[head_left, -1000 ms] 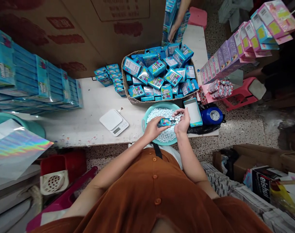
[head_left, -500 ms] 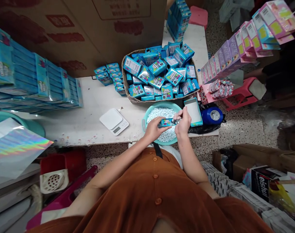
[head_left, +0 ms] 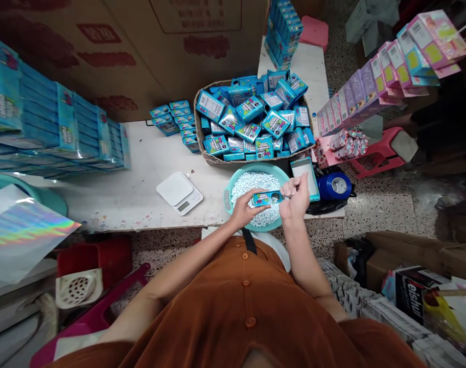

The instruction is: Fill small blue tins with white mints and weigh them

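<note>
My left hand (head_left: 243,208) grips a small blue candy box (head_left: 266,198) lying sideways over a teal bowl (head_left: 229,196) full of small white candies (head_left: 256,183). My right hand (head_left: 297,197) is closed at the box's open right end, with a few white candies pinched in its fingers. Both hands hover just above the bowl at the table's front edge. A cardboard basket (head_left: 202,148) heaped with the same blue boxes stands right behind the bowl.
A white digital scale (head_left: 179,191) sits left of the bowl. An open blue box tray (head_left: 305,169) and a blue tape roll (head_left: 335,185) lie to the right. Stacks of blue boxes (head_left: 60,130) fill the left, pink boxes (head_left: 374,76) the right, big cartons (head_left: 148,46) behind.
My right hand dropped its handful, closed and moved to the box's open end. The other person's hand at the far box stack has gone from view.
</note>
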### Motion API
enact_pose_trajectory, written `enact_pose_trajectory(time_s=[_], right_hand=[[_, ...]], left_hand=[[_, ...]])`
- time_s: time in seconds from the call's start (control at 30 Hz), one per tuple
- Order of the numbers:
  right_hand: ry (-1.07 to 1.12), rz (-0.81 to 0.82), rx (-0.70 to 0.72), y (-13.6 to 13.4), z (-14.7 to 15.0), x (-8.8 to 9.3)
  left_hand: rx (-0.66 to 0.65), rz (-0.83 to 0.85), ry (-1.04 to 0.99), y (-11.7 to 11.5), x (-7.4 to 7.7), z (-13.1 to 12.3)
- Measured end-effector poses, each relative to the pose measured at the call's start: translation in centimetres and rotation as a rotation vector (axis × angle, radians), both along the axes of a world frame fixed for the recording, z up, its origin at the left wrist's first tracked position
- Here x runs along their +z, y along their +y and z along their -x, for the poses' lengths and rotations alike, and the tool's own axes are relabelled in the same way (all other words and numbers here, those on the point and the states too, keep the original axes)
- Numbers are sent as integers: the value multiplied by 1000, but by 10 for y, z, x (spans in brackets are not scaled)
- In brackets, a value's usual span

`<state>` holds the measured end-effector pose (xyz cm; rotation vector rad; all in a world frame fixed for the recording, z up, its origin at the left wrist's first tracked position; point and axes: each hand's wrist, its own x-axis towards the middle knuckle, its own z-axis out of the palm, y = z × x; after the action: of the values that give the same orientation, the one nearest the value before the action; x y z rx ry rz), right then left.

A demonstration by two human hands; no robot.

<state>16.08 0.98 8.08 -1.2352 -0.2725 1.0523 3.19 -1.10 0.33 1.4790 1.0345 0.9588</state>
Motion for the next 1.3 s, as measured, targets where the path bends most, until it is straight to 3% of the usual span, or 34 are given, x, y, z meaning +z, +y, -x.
enact_pose_trajectory(time_s=[0.23,0.37,0.47,0.57,0.63,0.77,0.93,1.1,1.3], right_hand=[[31,-5,55,-6,2,-12],[159,116,120,-3,-12,-54],[249,289,57,-4,-27,-93],[381,354,84,-9,-34,-113],[479,340,128,-10,-31,-110],[552,226,172,-5,-12,-83],[307,64,163,-5,15,-54],[87,-24,125,-11,25,-45],[49,-29,199,-10,24,-42]], left_hand=[[-16,25,-14,-6,-14,5],[39,94,27,-12,-25,12],[93,112,72,-16,-27,24],[163,110,147,-19,-24,37],[169,103,193,-20,-20,41],[117,58,269,-20,-16,39],[78,-24,347,-17,-9,33],[-18,-174,375,-13,1,33],[79,12,267,-14,8,30]])
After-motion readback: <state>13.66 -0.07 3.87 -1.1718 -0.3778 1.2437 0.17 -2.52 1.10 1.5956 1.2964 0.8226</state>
